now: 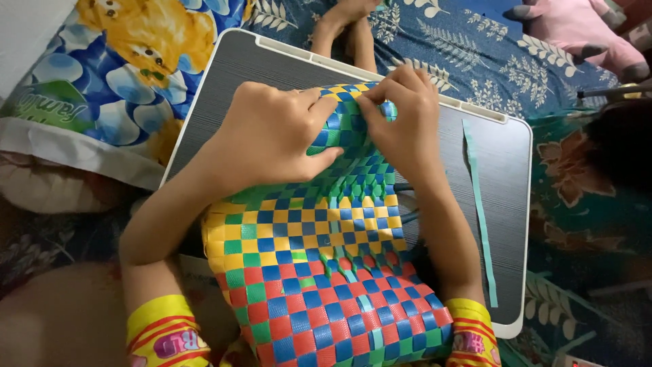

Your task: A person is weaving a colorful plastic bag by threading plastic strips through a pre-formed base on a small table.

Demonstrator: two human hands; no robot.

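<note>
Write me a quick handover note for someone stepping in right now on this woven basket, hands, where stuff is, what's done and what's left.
Left hand: gripping the top edge of the woven basket, thumb on the weave.
Right hand: fingertips pinching a strip at the same edge.
Basket lies on the dark lap tray, against the person's body.
One loose pale green strip lies on the tray, right of the basket.
Done: red, yellow and green checkered bands look woven.
Left: apparently the rim under the fingers; loose strip unused.
</note>
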